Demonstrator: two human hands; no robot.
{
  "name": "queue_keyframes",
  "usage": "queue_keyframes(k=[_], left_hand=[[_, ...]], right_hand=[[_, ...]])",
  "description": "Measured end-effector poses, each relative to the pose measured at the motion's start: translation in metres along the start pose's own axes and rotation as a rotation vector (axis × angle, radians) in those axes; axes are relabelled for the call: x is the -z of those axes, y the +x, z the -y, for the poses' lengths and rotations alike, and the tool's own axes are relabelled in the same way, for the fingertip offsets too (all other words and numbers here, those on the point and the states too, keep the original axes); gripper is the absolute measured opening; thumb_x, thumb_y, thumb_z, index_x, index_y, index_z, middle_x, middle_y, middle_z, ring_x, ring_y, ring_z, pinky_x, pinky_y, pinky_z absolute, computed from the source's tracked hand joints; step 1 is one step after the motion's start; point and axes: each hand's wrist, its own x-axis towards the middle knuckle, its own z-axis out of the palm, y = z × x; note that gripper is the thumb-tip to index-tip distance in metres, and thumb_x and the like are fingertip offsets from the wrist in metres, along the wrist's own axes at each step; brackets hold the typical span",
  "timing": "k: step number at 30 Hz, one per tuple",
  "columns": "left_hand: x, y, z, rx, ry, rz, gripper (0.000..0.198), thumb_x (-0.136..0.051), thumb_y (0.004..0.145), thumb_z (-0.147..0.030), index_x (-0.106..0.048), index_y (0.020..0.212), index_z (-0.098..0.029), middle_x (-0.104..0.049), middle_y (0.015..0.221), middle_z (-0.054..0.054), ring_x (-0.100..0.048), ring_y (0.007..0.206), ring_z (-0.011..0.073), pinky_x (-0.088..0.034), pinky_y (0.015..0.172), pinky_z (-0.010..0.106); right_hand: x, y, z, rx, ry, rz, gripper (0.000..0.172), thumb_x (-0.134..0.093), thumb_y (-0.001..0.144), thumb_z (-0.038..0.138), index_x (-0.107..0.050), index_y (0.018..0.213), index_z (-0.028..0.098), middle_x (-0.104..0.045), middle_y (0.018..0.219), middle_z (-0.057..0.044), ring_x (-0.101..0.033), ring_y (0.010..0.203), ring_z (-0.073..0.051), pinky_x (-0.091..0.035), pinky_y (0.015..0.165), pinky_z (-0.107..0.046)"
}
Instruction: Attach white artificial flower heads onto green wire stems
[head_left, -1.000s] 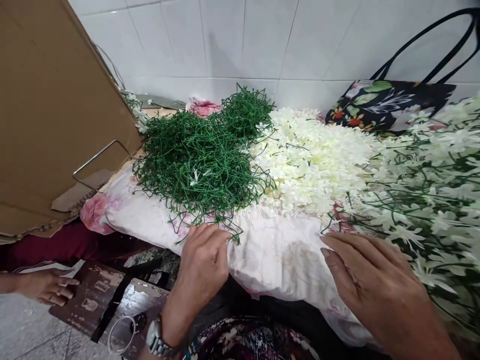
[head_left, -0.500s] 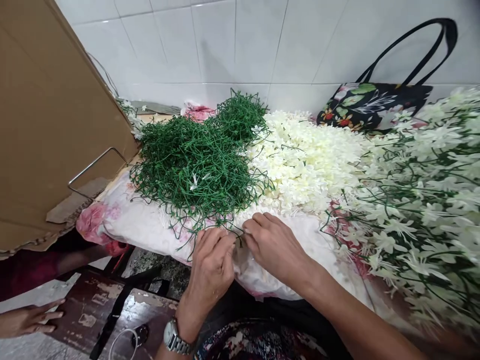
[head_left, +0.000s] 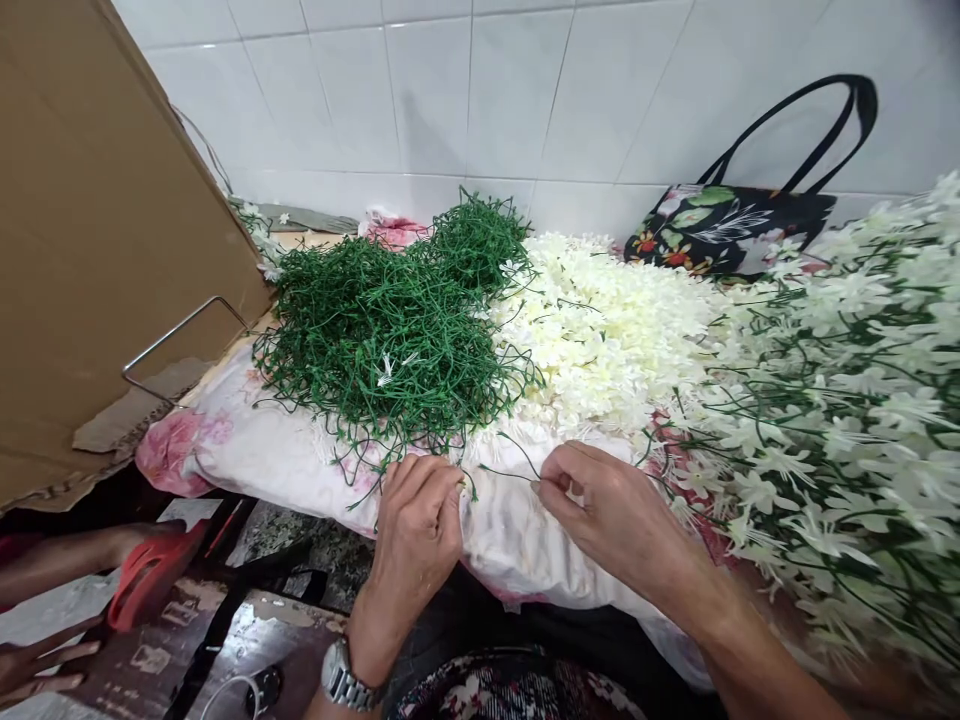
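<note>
My left hand (head_left: 420,520), with a metal watch (head_left: 346,678) on the wrist, is closed at the cloth's front edge. Short green ends poke out beside its thumb; the rest of what it grips is hidden by the fingers. Apart from it, my right hand (head_left: 611,515) pinches a thin green plastic stem (head_left: 506,474) that stretches leftward over the cloth. Behind my left hand lies a tangled heap of green stems (head_left: 382,330), with a small white piece on top. A pile of loose white flower heads (head_left: 607,330) sits behind my right hand.
Assembled white flowers on green stems (head_left: 825,430) fill the right side. A black floral bag (head_left: 735,230) leans on the tiled wall. Left stands a cardboard box (head_left: 112,220) with a metal wire handle. Another person's hand (head_left: 45,660) and red-slippered foot (head_left: 154,570) are low left.
My right hand has moved right, away from my left hand, drawing a green stem with it. My left hand stays nearly in place. The other person's red-slippered foot has come further into view.
</note>
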Motion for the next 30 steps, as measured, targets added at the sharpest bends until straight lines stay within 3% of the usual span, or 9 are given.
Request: queue_keyframes(k=[4,8,10,13,16,20,24,27,30], left_hand=[[0.005,0.001,-0.004,-0.007,0.009,-0.016,0.023,-0.045,0.083,-0.005,-0.063,0.082,-0.018,-0.069,0.08,0.006,-0.06,0.077,0.0212,-0.044,0.072,0.036],[0.011,0.002,-0.026,0.042,-0.154,-0.087,0.019,-0.049,0.085,-0.01,-0.065,0.088,-0.018,-0.069,0.084,0.007,-0.061,0.081,0.0208,-0.046,0.077,0.035],[0.011,0.002,-0.04,0.142,-0.307,-0.013,0.015,-0.052,0.085,-0.016,-0.066,0.09,-0.019,-0.07,0.084,0.006,-0.062,0.081,0.0208,-0.048,0.079,0.035],[0.004,0.003,-0.058,0.462,-0.591,0.105,0.021,-0.059,0.082,-0.027,-0.065,0.1,-0.019,-0.071,0.089,0.006,-0.064,0.082,0.021,-0.05,0.074,0.032],[-0.004,0.003,-0.065,0.751,-0.958,0.151,0.025,-0.064,0.078,-0.03,-0.063,0.101,-0.019,-0.071,0.09,0.005,-0.065,0.081,0.0183,-0.051,0.072,0.027],[-0.009,0.002,-0.064,0.918,-1.228,0.028,0.008,-0.064,0.077,-0.024,-0.061,0.081,-0.017,-0.067,0.075,0.001,-0.059,0.066,0.0106,-0.046,0.061,0.018],[-0.007,0.003,-0.058,0.942,-1.248,-0.135,0.004,-0.06,0.076,-0.017,-0.057,0.074,-0.017,-0.06,0.063,-0.003,-0.055,0.058,0.0082,-0.046,0.058,0.018],[-0.002,0.005,-0.056,0.909,-1.252,-0.186,0.003,-0.056,0.077,-0.016,-0.054,0.078,-0.018,-0.057,0.058,-0.004,-0.054,0.054,0.0098,-0.047,0.053,0.02],[0.006,0.006,-0.057,0.899,-1.247,-0.169,0.004,-0.055,0.076,-0.016,-0.052,0.077,-0.018,-0.055,0.056,-0.004,-0.051,0.05,0.0095,-0.045,0.048,0.02]], right_hand=[[0.012,-0.016,-0.009,-0.028,0.086,-0.088,0.016,-0.049,0.081,0.016,-0.05,0.066,0.021,-0.055,0.059,0.003,-0.051,0.051,-0.011,-0.037,0.05,-0.023],[0.014,-0.027,-0.001,0.049,0.198,-0.258,0.018,-0.048,0.084,0.013,-0.05,0.068,0.02,-0.052,0.058,0.004,-0.051,0.052,-0.01,-0.039,0.05,-0.021],[0.01,-0.03,0.008,0.126,0.181,-0.343,0.017,-0.049,0.085,0.011,-0.051,0.07,0.02,-0.053,0.059,0.002,-0.051,0.055,-0.011,-0.04,0.052,-0.022],[0.0,-0.03,0.019,0.223,0.066,-0.435,0.02,-0.048,0.086,0.007,-0.052,0.07,0.018,-0.054,0.06,-0.001,-0.051,0.058,-0.014,-0.041,0.057,-0.026],[-0.009,-0.028,0.026,0.298,-0.031,-0.419,0.025,-0.043,0.087,0.005,-0.054,0.069,0.018,-0.054,0.06,-0.002,-0.048,0.058,-0.015,-0.04,0.059,-0.028],[-0.013,-0.027,0.028,0.398,-0.02,-0.374,0.025,-0.044,0.088,0.005,-0.054,0.069,0.018,-0.054,0.061,-0.002,-0.049,0.058,-0.015,-0.04,0.059,-0.029],[-0.01,-0.017,0.012,0.418,0.095,-0.357,0.015,-0.049,0.089,0.011,-0.057,0.079,0.017,-0.06,0.072,-0.004,-0.054,0.068,-0.016,-0.042,0.065,-0.03],[-0.008,0.001,-0.01,0.347,-0.155,-0.308,0.015,-0.045,0.092,0.016,-0.059,0.09,0.015,-0.061,0.081,-0.009,-0.055,0.074,-0.02,-0.042,0.066,-0.033],[-0.013,0.018,-0.026,0.316,-0.373,-0.204,0.019,-0.042,0.089,0.011,-0.06,0.083,0.016,-0.059,0.079,-0.008,-0.053,0.067,-0.021,-0.04,0.06,-0.034]])
